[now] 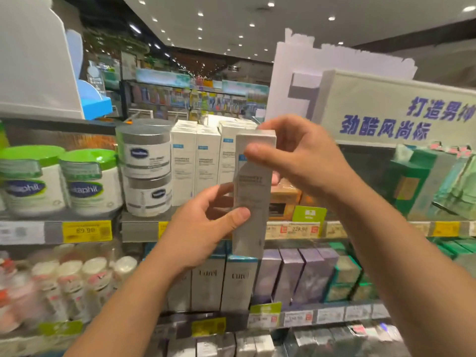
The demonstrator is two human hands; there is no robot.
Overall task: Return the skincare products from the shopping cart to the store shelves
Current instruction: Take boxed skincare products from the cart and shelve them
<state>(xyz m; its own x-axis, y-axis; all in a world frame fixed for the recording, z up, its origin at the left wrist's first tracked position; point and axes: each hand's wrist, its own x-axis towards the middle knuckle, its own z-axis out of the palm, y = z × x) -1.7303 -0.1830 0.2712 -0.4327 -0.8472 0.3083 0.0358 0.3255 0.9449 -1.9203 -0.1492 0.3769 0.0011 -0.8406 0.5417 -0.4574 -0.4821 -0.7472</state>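
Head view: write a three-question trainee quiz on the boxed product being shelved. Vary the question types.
1. True or false: both the left hand and the right hand hold the tall white box.
2. Which jars have green lids? A) Cetaphil jars B) Vaseline jars
3. Fill in: the yellow price tag reads ____.

Key: 1 true; 2 A; 3 69.90

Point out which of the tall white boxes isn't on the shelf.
The white box held upright in both hands: left hand grips its lower part, right hand its top. The matching boxes stand shelved behind.
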